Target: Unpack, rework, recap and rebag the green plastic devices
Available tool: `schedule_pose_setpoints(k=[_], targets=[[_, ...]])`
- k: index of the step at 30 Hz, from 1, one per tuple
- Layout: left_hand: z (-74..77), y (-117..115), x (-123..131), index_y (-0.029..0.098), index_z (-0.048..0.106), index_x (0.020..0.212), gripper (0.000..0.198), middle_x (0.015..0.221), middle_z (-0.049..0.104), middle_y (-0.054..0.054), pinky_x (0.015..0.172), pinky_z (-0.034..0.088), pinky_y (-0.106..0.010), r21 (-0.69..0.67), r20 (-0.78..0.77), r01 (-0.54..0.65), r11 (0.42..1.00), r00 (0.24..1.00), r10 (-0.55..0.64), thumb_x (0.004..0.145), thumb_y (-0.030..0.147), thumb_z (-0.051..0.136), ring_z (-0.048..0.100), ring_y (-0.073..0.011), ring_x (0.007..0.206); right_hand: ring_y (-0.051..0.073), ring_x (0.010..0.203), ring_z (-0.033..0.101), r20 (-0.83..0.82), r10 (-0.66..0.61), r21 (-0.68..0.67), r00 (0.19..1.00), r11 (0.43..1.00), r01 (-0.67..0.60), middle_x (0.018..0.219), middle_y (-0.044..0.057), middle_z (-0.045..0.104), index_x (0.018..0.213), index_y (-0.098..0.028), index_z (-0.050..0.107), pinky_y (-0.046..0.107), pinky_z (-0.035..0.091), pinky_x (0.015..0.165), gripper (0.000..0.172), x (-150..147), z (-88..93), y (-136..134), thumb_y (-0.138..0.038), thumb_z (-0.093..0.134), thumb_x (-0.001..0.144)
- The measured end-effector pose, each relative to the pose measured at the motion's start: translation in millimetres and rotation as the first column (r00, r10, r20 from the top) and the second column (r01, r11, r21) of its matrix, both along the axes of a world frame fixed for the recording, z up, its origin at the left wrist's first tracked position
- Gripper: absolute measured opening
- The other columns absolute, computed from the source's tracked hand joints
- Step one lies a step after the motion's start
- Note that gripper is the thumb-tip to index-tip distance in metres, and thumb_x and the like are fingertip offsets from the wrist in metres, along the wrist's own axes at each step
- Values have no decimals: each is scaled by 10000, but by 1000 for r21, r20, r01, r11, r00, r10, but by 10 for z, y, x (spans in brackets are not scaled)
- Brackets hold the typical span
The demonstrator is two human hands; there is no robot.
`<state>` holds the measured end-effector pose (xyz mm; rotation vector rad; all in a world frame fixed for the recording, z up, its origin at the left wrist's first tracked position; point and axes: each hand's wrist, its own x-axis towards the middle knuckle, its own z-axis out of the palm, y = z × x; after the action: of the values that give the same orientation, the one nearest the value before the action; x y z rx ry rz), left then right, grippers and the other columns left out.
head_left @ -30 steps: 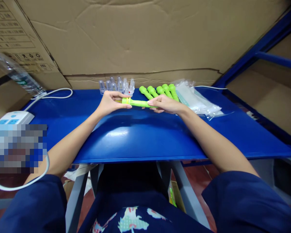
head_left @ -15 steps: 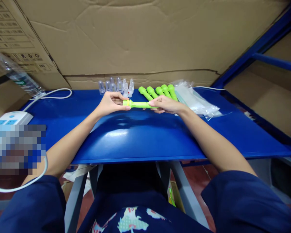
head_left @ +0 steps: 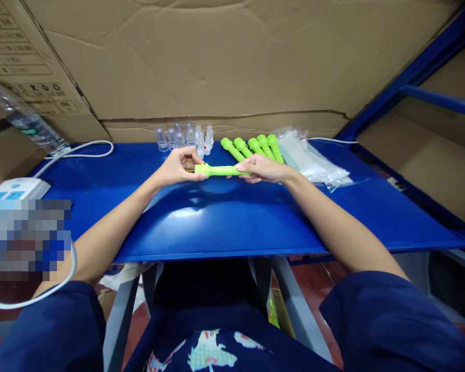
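Observation:
A lime-green toy flashlight (head_left: 221, 170) is held level above the tabletop between both hands. My left hand (head_left: 181, 165) is closed around its wider head, thumb below and fingers curled above. A bit of yellow shows between those fingers, too small to make out. My right hand (head_left: 260, 168) grips the other end of the flashlight, thumb on top, and hides its tip. Behind my right hand several more green flashlights (head_left: 264, 145) lie side by side. Beyond my left hand stand several clear plastic caps (head_left: 180, 138), bullet-shaped and upright.
The blue tabletop (head_left: 225, 227) runs up to a cardboard wall (head_left: 217, 62). Clear plastic bags (head_left: 313, 160) lie right of the flashlights. At left are a white power strip (head_left: 19, 190), a cable and a leaning water bottle (head_left: 27, 121). A blue frame bar (head_left: 442, 101) slants at right.
The flashlight's head has shifted slightly left and down with my left hand. A yellow bit now shows between the left fingers. My right hand keeps its grip.

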<state>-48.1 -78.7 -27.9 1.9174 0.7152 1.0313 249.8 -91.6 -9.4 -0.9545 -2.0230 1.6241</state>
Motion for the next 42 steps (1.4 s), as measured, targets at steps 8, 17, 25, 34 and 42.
schedule_pose_setpoints(k=[8,17,25,34,42], targets=[[109,-205,183,223,586,1170,673,1003,714,-32,756,495,-258,204,-130,-95,974,984,123,680,560,901,681,-170,882,45,508,285,-114,-47,3,992,999,47,631,-66,331,884,-156,684,161,252,412,480,-78,-59,-31,-632,692,943],[182,-277,192,218,589,1073,332,733,559,37,583,339,-264,281,-353,-29,959,927,131,886,472,691,481,-123,590,39,478,205,-152,18,-90,988,995,-32,588,-94,296,895,-128,713,161,173,363,534,97,-35,83,-661,747,888],[20,-272,217,210,542,1336,654,788,657,-2,679,477,-275,166,-70,-81,983,993,94,1000,757,417,593,-136,665,51,512,182,-171,-44,-159,984,987,17,633,-78,297,1001,-158,715,155,161,389,471,39,-41,30,-624,650,977],[-111,-164,200,196,649,1344,677,1121,758,-108,786,540,-323,219,72,-401,889,916,395,1031,719,352,693,-204,874,69,535,180,-288,-149,-202,946,975,92,607,-80,295,990,-137,715,149,237,412,428,-332,-162,-101,-547,598,1032],[-42,-62,65,207,649,995,577,895,690,-82,835,520,-363,517,-132,-302,801,896,423,948,763,502,652,-232,825,67,527,192,-290,-110,-280,951,960,25,601,-75,297,1001,-89,731,138,261,405,481,-405,-168,-165,-528,548,1067]])
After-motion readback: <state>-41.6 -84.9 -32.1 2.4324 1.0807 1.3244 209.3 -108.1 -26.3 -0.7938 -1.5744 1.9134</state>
